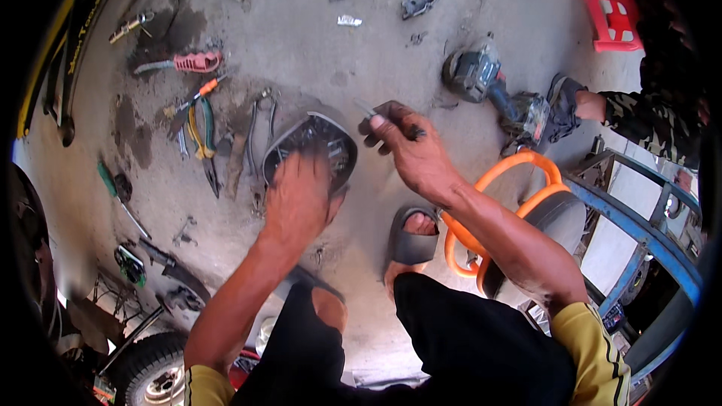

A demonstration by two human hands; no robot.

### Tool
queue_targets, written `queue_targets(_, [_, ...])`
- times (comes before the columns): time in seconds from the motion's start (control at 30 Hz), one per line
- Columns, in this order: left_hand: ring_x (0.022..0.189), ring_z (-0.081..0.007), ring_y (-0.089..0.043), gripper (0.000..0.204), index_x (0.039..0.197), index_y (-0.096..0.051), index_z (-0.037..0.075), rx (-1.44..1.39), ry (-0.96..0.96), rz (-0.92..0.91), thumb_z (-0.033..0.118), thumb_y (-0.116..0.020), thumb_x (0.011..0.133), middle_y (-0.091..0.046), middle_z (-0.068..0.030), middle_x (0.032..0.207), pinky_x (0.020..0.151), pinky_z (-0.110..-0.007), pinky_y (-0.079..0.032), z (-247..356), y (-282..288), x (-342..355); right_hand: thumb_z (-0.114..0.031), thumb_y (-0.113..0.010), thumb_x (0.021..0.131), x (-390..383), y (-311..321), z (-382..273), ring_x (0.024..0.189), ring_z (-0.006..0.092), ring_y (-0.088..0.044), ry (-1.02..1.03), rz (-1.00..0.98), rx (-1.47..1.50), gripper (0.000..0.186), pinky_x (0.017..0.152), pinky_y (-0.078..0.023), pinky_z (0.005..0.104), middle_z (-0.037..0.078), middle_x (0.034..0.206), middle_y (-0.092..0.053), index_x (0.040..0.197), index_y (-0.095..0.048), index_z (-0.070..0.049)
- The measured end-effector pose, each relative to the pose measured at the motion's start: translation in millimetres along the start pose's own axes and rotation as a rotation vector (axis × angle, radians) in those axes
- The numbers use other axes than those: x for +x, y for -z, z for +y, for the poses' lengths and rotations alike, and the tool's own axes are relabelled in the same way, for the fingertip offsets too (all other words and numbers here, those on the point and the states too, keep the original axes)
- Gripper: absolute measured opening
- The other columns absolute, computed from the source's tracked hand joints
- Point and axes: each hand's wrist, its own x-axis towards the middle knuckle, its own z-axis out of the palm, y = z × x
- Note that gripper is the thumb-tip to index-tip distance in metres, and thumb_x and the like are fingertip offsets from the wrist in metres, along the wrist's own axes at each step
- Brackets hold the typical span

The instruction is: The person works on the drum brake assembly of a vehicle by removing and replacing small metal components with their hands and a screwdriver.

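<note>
My left hand (295,199) reaches into a dark, rounded container (347,135) on the concrete floor. Small metal parts (316,135) lie inside it, too blurred to tell their kind. The fingers of that hand are smeared by motion and partly hidden in the container, so a hold on any part cannot be made out. To the right of the container, my right hand (414,150) is raised with thumb and fingers pinched on a small, thin metal piece (364,107). Its fingertips look blackened.
Left of the container lie pliers (201,139), an orange-handled tool (208,87), a red-handled tool (197,62) and a green-handled screwdriver (109,180). A cordless power tool (492,90) lies to the right, near another person's foot. An orange-framed stool (530,159) stands beside my right forearm.
</note>
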Motion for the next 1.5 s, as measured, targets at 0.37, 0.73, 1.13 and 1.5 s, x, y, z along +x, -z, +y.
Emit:
queue_targets(0.37, [0.109,-0.0371,-0.057,0.053,0.127,-0.055,-0.009,0.041,-0.146,0.116,0.022,-0.069,0.086,-0.061,-0.0238,0.120,0.093,-0.044,-0.049,-18,10,-38,-0.027,-0.055,0.100,14,-4,-7,0.084,0.0158,-0.060,0.021,-0.117,-0.166,0.030,0.076,-0.050,0.0327,0.009,0.090,-0.067,0.105,-0.066,0.001])
queue_targets(0.73, [0.111,-0.0355,-0.056,0.041,0.119,-0.059,-0.004,0.009,-0.193,0.058,0.024,-0.063,0.090,-0.062,-0.0214,0.116,0.095,-0.044,-0.049,-17,24,10,-0.028,-0.058,0.100,0,-9,-3,0.096,0.0177,-0.060,0.112,-0.122,-0.234,0.032,0.083,-0.051,0.0345,0.007,0.102,-0.067,0.113,-0.067,0.000])
queue_targets(1.13, [0.098,-0.0365,-0.059,0.034,0.106,-0.063,-0.010,0.077,-0.093,0.006,0.019,-0.063,0.090,-0.064,-0.0237,0.097,0.085,-0.043,-0.052,-11,16,-14,-0.018,-0.063,0.097,9,-24,16,0.082,0.0173,-0.064,0.320,-0.065,-0.309,0.028,0.067,-0.056,0.0312,0.013,0.099,-0.066,0.114,-0.064,0.004])
queue_targets(1.5, [0.096,-0.0366,-0.060,0.028,0.103,-0.064,-0.010,0.095,-0.077,0.022,0.014,-0.063,0.089,-0.064,-0.0243,0.099,0.085,-0.043,-0.053,-4,14,-43,-0.020,-0.064,0.093,4,-22,-4,0.091,0.0293,-0.068,0.172,-0.121,-0.230,0.029,0.084,-0.052,0.0381,0.020,0.098,-0.071,0.109,-0.068,0.003])
